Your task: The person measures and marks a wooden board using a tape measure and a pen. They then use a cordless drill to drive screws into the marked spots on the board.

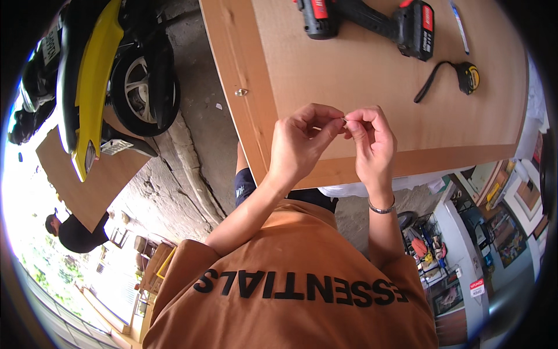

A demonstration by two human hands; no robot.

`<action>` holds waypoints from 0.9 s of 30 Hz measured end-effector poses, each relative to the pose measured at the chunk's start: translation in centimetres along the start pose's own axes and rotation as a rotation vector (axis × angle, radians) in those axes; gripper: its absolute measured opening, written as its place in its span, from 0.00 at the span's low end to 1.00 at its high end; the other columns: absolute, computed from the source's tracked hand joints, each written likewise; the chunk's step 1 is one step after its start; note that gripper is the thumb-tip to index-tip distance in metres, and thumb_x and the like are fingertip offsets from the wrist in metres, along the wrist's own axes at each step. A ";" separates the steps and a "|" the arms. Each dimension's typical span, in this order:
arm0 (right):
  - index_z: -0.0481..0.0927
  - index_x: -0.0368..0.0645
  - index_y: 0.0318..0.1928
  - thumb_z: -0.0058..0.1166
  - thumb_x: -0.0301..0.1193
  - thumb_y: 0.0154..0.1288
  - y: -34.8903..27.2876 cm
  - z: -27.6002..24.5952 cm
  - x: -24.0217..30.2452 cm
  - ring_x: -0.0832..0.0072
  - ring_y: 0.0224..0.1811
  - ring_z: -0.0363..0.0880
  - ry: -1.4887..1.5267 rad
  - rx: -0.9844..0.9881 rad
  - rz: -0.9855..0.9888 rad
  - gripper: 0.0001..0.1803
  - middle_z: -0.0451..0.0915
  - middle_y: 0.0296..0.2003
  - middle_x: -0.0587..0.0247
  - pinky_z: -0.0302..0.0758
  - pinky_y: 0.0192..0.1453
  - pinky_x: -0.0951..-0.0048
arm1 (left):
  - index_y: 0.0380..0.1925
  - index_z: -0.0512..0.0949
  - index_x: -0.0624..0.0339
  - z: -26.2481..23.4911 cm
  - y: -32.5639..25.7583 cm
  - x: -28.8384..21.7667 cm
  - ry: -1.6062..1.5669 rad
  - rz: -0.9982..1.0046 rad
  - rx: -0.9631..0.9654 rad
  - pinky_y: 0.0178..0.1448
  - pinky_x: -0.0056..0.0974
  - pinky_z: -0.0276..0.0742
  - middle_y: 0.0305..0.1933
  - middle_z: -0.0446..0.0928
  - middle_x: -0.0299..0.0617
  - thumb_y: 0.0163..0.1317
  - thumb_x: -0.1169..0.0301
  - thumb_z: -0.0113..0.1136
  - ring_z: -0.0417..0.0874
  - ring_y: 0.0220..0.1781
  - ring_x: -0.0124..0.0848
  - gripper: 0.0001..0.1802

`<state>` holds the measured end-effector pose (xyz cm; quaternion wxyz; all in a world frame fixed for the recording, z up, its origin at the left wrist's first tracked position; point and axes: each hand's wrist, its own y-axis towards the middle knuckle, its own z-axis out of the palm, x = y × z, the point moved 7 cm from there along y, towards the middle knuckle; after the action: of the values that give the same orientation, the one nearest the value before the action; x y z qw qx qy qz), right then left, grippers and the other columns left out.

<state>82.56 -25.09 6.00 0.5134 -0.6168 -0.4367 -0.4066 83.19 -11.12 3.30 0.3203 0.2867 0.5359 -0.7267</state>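
Over the near part of a wooden panel (331,75) with a darker wood border, my two hands meet fingertip to fingertip. My left hand (302,134) is closed in a pinch, thumb against forefinger. My right hand (372,136) pinches too, its tips touching those of the left. Between them shows a tiny pale bit (344,120), too small to name. A small shiny metal piece (240,92) lies on the panel's left border, away from my hands.
At the panel's far side lie a black and red cordless drill (372,22), a tape measure (468,77) with a black strap, and a slim blue-white pen-like item (459,28). A yellow and black motorcycle (96,81) stands left. Beyond it is a person in black (81,232).
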 end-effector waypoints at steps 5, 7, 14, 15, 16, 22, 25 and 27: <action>0.74 0.35 0.41 0.52 0.22 0.74 0.2 1.8 0.7 0.78 0.35 0.79 -0.118 0.033 -0.012 0.02 0.75 0.37 0.63 0.77 0.40 0.77 | 0.44 0.79 0.73 -1.8 -0.5 0.2 -0.020 -0.006 -0.080 0.50 0.31 0.84 0.40 0.85 0.47 0.66 0.81 0.63 0.88 0.44 0.31 0.09; 0.74 0.35 0.41 0.51 0.22 0.74 0.5 2.6 0.9 0.77 0.34 0.79 -0.142 0.055 -0.024 0.02 0.74 0.37 0.63 0.77 0.40 0.77 | 0.44 0.79 0.74 -2.4 -0.6 0.1 -0.060 0.021 -0.079 0.50 0.31 0.84 0.40 0.85 0.47 0.66 0.81 0.63 0.88 0.44 0.31 0.09; 0.74 0.35 0.41 0.52 0.22 0.74 1.0 6.1 1.1 0.76 0.36 0.79 -0.232 0.070 0.001 0.03 0.76 0.36 0.62 0.79 0.40 0.75 | 0.39 0.81 0.70 -5.6 -1.1 -0.4 -0.141 0.099 -0.159 0.43 0.29 0.84 0.34 0.86 0.42 0.65 0.79 0.63 0.88 0.39 0.25 0.05; 0.74 0.35 0.41 0.52 0.22 0.73 1.0 6.5 1.1 0.75 0.37 0.79 -0.239 0.056 0.017 0.02 0.76 0.35 0.61 0.79 0.40 0.74 | 0.40 0.81 0.71 -6.0 -1.0 -0.3 -0.202 0.072 -0.154 0.44 0.30 0.84 0.35 0.86 0.44 0.65 0.78 0.63 0.88 0.39 0.27 0.06; 0.74 0.35 0.41 0.53 0.22 0.73 1.0 6.9 1.0 0.75 0.37 0.79 -0.250 0.040 0.042 0.02 0.77 0.35 0.61 0.79 0.40 0.73 | 0.40 0.81 0.71 -6.4 -0.9 -0.3 -0.267 0.051 -0.152 0.44 0.30 0.85 0.36 0.86 0.45 0.65 0.78 0.64 0.88 0.40 0.27 0.07; 0.81 0.37 0.44 0.57 0.17 0.66 1.0 8.9 4.3 0.64 0.39 0.81 -0.652 0.021 -0.397 0.07 0.80 0.38 0.57 0.79 0.40 0.67 | 0.41 0.80 0.72 -7.6 0.2 0.0 -0.511 -0.097 -0.123 0.46 0.30 0.84 0.37 0.85 0.44 0.65 0.77 0.66 0.86 0.39 0.26 0.09; 0.82 0.38 0.45 0.59 0.17 0.64 1.4 9.1 4.4 0.62 0.39 0.81 -0.641 0.036 -0.386 0.09 0.81 0.38 0.58 0.79 0.40 0.66 | 0.42 0.80 0.71 -8.4 0.4 0.0 -0.408 -0.134 -0.076 0.48 0.31 0.85 0.38 0.85 0.45 0.65 0.75 0.66 0.86 0.40 0.26 0.10; 0.82 0.38 0.45 0.59 0.18 0.65 1.5 9.3 4.5 0.62 0.39 0.81 -0.638 0.049 -0.376 0.09 0.81 0.38 0.58 0.79 0.41 0.66 | 0.42 0.80 0.71 -8.7 0.3 -0.1 -0.436 -0.131 -0.059 0.48 0.31 0.85 0.39 0.85 0.45 0.65 0.75 0.66 0.86 0.40 0.26 0.10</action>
<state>85.81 -15.46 8.49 0.2825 -0.6091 -0.6899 -0.2706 84.16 -2.79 0.92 0.3889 0.0780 0.4924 -0.7747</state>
